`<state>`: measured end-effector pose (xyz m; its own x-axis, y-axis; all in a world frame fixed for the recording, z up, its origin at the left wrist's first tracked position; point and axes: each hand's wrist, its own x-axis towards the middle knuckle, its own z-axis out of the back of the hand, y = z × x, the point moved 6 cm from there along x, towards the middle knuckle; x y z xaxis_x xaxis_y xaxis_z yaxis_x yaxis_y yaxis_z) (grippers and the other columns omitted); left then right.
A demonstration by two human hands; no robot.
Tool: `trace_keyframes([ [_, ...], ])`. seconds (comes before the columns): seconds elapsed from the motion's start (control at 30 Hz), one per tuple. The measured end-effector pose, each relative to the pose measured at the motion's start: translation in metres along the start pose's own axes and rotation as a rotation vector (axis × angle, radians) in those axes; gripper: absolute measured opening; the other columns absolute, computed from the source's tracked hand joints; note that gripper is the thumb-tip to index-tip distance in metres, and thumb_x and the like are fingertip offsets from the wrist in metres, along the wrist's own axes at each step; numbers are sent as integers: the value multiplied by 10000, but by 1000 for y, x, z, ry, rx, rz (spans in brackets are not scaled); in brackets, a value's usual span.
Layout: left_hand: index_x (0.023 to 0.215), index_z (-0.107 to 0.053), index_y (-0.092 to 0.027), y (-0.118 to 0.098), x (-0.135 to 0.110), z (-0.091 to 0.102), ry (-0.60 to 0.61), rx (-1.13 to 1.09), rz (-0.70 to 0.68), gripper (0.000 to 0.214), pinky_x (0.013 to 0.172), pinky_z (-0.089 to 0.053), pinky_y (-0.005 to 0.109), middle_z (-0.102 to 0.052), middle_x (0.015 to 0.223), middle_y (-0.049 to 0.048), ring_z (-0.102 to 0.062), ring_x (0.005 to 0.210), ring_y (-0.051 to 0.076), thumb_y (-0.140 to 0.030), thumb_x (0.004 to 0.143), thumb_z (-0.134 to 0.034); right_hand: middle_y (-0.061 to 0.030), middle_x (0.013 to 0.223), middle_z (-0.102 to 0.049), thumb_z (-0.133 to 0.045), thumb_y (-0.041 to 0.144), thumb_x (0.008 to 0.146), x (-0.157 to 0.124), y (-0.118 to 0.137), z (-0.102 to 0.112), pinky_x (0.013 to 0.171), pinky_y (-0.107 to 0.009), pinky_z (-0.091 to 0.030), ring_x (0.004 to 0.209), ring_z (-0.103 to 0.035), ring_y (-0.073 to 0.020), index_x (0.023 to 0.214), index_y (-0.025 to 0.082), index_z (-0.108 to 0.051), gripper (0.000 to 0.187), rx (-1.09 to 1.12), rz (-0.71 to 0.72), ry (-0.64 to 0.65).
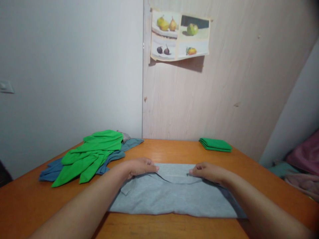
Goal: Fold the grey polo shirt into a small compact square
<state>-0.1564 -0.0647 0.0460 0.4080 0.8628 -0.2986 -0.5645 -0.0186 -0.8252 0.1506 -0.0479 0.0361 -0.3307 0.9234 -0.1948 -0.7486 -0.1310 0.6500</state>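
A light grey garment (174,199), folded into a wide flat shape, lies on the table in front of me. My left hand (143,167) is closed at its far left part, with thumb and fingertips pinching the cloth. Toward the far right, my right hand (203,170) pinches the same garment. Between the hands, the upper layer's edge sags in a shallow curve, with another grey layer showing behind it. A small squarish flap sticks out below my left wrist. My forearm hides part of the garment's right side.
On the orange-brown table (159,151), a loose heap of green cloth (99,149) and blue cloth (51,171) lies at the left. A neatly folded green cloth (215,145) rests at the back right. A wall with a fruit picture (179,36) stands behind.
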Motion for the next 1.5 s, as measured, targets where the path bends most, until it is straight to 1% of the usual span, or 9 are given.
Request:
trace_keyframes([
  [0.17, 1035, -662, -197, -4, -3, -9, -48, 45, -89, 437, 609, -371, 233, -591, 813, -17, -519, 716, 152, -362, 636, -733, 54, 583, -444, -694, 402, 677, 7, -4, -15, 513, -240, -240, 549, -356, -96, 679, 194, -566, 245, 28, -5, -10],
  [0.4, 1148, -595, -203, -15, -3, 9, -144, -75, -215, 476, 629, -401, 224, -604, 863, -7, -548, 722, 139, -391, 718, -672, 51, 613, -477, -642, 439, 718, 18, -12, 5, 555, -232, -299, 585, -398, -109, 717, 205, -570, 244, 249, 124, -202],
  [0.5, 1070, -621, -180, -3, 11, 18, -303, 62, -176, 401, 600, -382, 225, -585, 780, -20, -528, 676, 138, -358, 711, -639, 38, 620, -501, -629, 431, 736, 27, -15, 3, 557, -236, -311, 591, -417, -115, 709, 196, -593, 239, 146, 145, -271],
  [0.6, 962, -642, -161, 11, 20, 21, -353, 155, -135, 311, 630, -403, 239, -617, 797, 0, -563, 735, 164, -328, 701, -610, 23, 629, -533, -612, 439, 768, 31, -18, -2, 562, -242, -324, 600, -451, -126, 739, 192, -625, 249, 15, 131, -311],
  [0.83, 929, -616, -213, 16, -3, 34, -211, 463, -93, 320, 584, -381, 234, -639, 852, -17, -587, 773, 183, -220, 613, -567, -13, 780, -632, -709, 503, 730, -2, -19, 21, 615, -249, -366, 718, -533, -163, 967, 211, -681, 377, -155, 133, -139],
  [1.0, 788, -562, -212, 27, -18, 53, -273, 589, -30, 184, 524, -308, 245, -594, 705, -26, -534, 654, 167, -198, 611, -512, 21, 713, -593, -681, 264, 670, -25, -39, 40, 567, -229, -328, 679, -511, -140, 763, 208, -611, 129, -257, 32, -26],
  [1.23, 640, -496, -208, 21, -21, 82, -553, 589, -40, 23, 564, -313, 271, -544, 636, -1, -525, 636, 181, -202, 662, -500, 32, 640, -505, -609, 313, 723, -17, -57, 71, 541, -239, -317, 611, -461, -130, 712, 222, -481, 157, -57, 57, -354],
  [1.4, 855, -632, -225, 22, -27, 86, -744, 889, 202, 133, 737, -404, 378, -688, 866, 93, -631, 820, 292, -293, 786, -542, -51, 840, -665, -657, 374, 753, -10, -74, 80, 650, -287, -362, 787, -580, -209, 865, 218, -639, 193, -316, -109, -640],
  [1.5, 978, -651, -213, 13, -36, 80, -867, 1018, 172, 228, 864, -390, 466, -681, 1039, 142, -595, 1020, 360, -333, 847, -508, -106, 1005, -687, -637, 377, 790, -13, -90, 83, 718, -315, -400, 899, -614, -244, 1045, 204, -671, 310, -328, -150, -735],
])
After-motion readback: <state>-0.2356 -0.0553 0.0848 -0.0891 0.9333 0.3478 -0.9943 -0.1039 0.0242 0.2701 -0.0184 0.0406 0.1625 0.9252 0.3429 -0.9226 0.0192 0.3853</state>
